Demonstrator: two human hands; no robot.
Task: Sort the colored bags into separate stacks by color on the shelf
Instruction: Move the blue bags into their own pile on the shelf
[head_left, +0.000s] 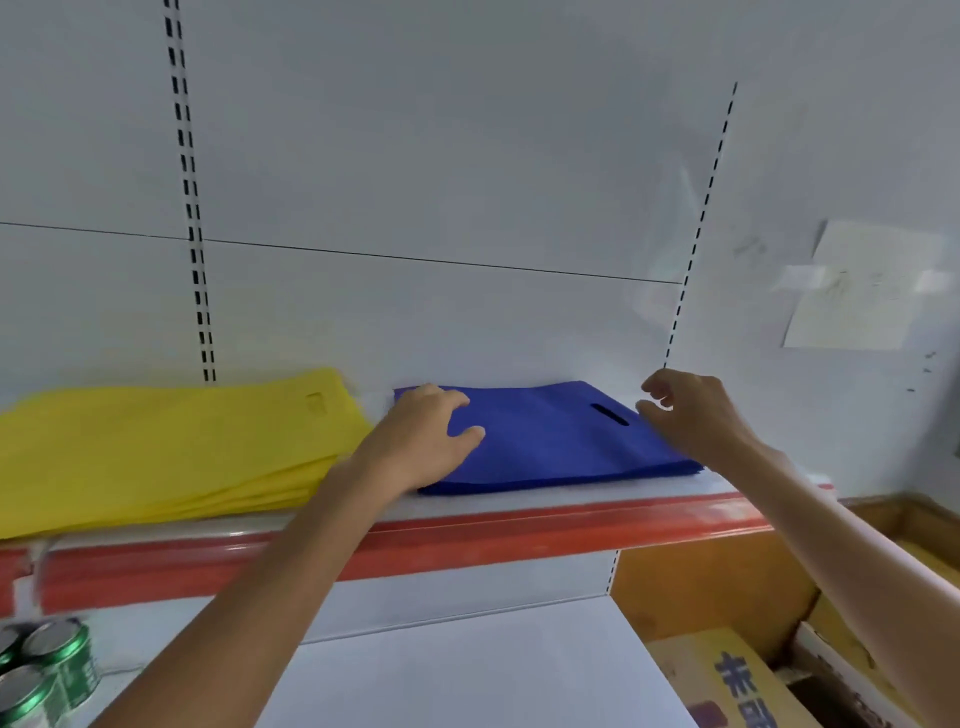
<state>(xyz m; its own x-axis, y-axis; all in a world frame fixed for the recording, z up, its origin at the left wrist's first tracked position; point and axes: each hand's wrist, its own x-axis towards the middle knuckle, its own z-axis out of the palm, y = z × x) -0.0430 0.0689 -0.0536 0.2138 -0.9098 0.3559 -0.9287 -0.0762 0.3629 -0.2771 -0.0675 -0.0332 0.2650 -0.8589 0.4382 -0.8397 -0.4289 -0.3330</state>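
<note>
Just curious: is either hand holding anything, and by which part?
Nothing is gripped. The left hand rests on the left end of the stack of flat blue fabric bags; the right hand hovers empty.

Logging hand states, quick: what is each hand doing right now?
Left hand: open, resting flat on the stack of flat blue fabric bags.
Right hand: open, loosely curled by that stack's right edge, holding nothing.

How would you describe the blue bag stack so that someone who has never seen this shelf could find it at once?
Find the shelf with the red front strip. Two flat stacks of bags lie on it; take the right one, under the left hand. It is the blue stack, with a slot handle near its right end, whereas the yellow stack lies to its left.
</note>
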